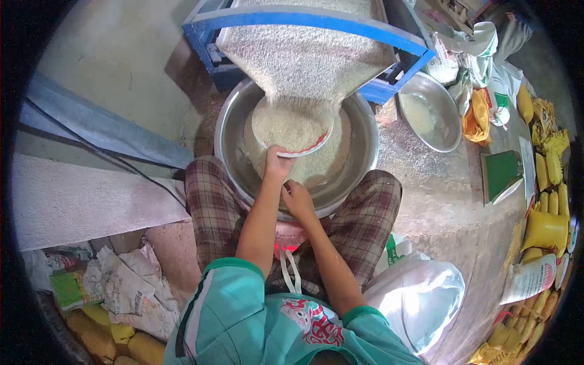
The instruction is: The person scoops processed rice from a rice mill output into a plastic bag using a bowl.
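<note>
My left hand point(278, 163) grips the near rim of a white bowl with a red-marked edge point(316, 145). Pale grain pours off a wide sloping chute point(304, 55) into this bowl, which is heaped with it. Below the bowl stands a large metal basin point(226, 143), with more grain point(322, 173) inside. My right hand point(298, 198) is over the basin's near side, close to my left wrist. Its fingers are curled closed, and whatever they may hold is hidden. The basin sits between my knees.
A blue machine frame point(304, 17) surrounds the chute. To the right are a second metal basin point(447, 137) with some grain, a green book-like object point(502, 173) and yellow sacks point(544, 231). White plastic sacks point(420, 298) lie near my right side; crumpled sacks point(131, 286) lie left.
</note>
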The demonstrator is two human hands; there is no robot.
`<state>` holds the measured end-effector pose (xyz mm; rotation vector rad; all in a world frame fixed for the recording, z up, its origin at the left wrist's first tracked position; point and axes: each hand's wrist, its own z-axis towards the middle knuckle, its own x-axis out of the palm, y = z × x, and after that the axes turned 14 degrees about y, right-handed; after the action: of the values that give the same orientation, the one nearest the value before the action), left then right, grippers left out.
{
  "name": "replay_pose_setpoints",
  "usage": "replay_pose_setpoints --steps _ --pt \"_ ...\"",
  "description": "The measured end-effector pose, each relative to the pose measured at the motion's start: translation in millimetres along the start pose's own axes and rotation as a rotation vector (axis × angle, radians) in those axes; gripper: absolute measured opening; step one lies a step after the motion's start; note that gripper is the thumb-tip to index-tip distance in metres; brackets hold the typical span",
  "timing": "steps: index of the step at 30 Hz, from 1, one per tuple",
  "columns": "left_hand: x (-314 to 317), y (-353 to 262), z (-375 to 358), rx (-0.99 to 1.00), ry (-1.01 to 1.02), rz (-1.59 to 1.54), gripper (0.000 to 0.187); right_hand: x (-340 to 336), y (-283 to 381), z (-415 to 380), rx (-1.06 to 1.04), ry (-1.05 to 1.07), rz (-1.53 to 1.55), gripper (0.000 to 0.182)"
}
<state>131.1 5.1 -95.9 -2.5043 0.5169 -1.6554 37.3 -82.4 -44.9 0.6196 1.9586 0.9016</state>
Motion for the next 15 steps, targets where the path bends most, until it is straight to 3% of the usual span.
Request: replay_pose_setpoints --steps 5,10,12,14,15 --pt "0 -7 -3 -0.011 -0.042 0.070 0.004 -3 6 -7 -0.024 -0.004 -0.025 0.030" --pt "11 -14 -49 -0.021 -0.067 0.080 0.008 -9 -8 -6 0.048 -0.210 -0.004 0.032" --pt "26 -14 -78 -0.038 -0.099 0.053 0.011 -17 -32 8 0.186 -0.485 0.480 0.035" --pt "32 -19 -107 -0.100 -0.064 0.126 0.013 -44 -23 4 0.057 -0.363 1.350 0.045" --pt "35 -21 -122 -0.106 -0.098 0.145 0.018 -57 -2 -7 -0.034 -0.286 1.442 0.049"
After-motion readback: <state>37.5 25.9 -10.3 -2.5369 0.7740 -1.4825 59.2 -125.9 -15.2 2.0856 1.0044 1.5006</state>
